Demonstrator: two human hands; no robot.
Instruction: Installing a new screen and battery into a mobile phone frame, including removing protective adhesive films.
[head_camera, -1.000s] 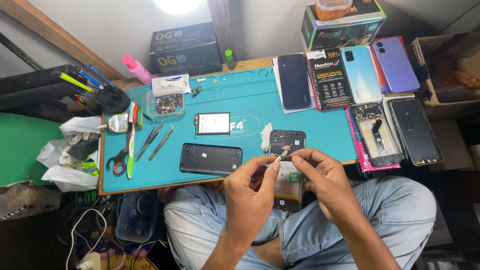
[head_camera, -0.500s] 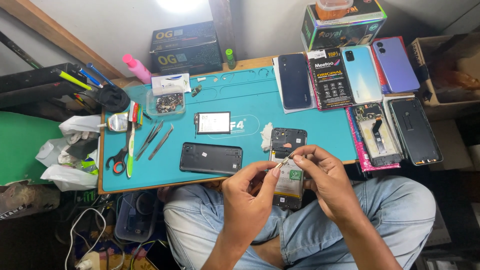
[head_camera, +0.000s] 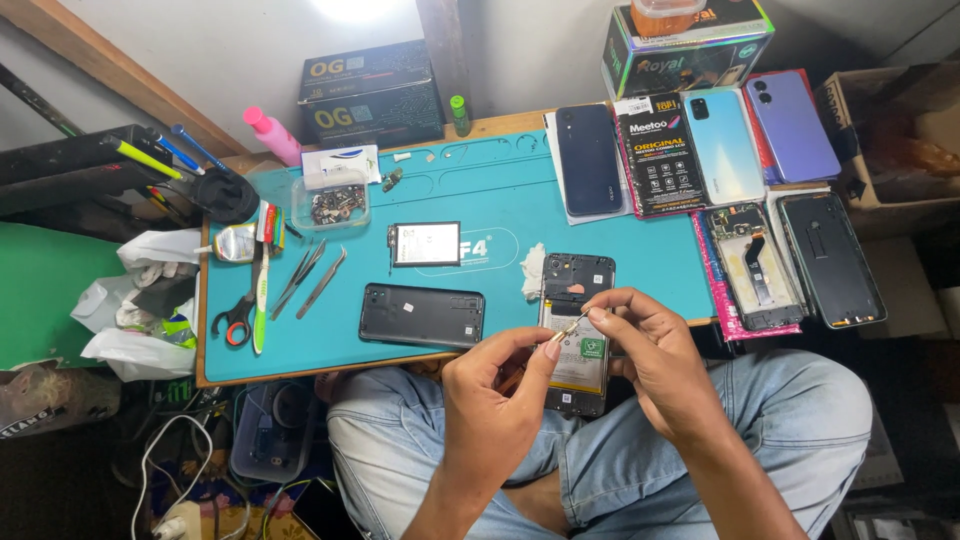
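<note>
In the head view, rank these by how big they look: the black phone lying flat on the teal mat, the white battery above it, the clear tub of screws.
1. Black phone, clearly largest.
2. White battery and clear tub of screws look about alike; I won't rank them.

One camera only, worn on the person's head, looks steeply down and slightly forward over the lap. Nearest the lens, low in the middle of the frame, sit the left hand (head_camera: 495, 395) and right hand (head_camera: 655, 360), with the blue-jeaned knees below them. Farther off, the teal rubber work mat (head_camera: 500, 170) on the low wooden table fills the centre, seen almost from straight above. The pale wall (head_camera: 250, 40) closes the top edge, so the view faces the wall across the table.
</note>
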